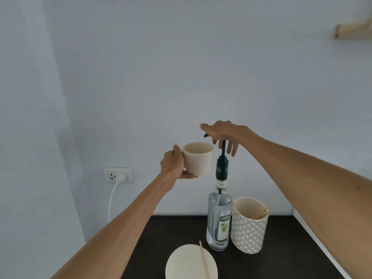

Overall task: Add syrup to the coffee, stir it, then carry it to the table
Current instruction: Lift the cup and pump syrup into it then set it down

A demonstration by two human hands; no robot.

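Right now the left grip (173, 165) is wrapped round the cup (198, 159), fingers through the handle side and under the base, holding it up in the air with its mouth just below the pump spout (205, 135). Over to the right grip (222, 135): palm down on the pump head, fingers curled over it, the plunger rod (223, 148) showing well clear of the collar, so the press looks barely started, if at all. No syrup stream can be made out, and the coffee inside the cup is hidden by the near wall.

Below, the bottle (219, 220) stands upright on the dark surface (281, 258), touching or just beside a patterned holder (248, 231). Near the front edge sits a saucer (189, 264) with a stir stick (204, 258) lying across it, untouched.

So we're in step one, the syrup. Stirring and carrying to the table both look yet to come.
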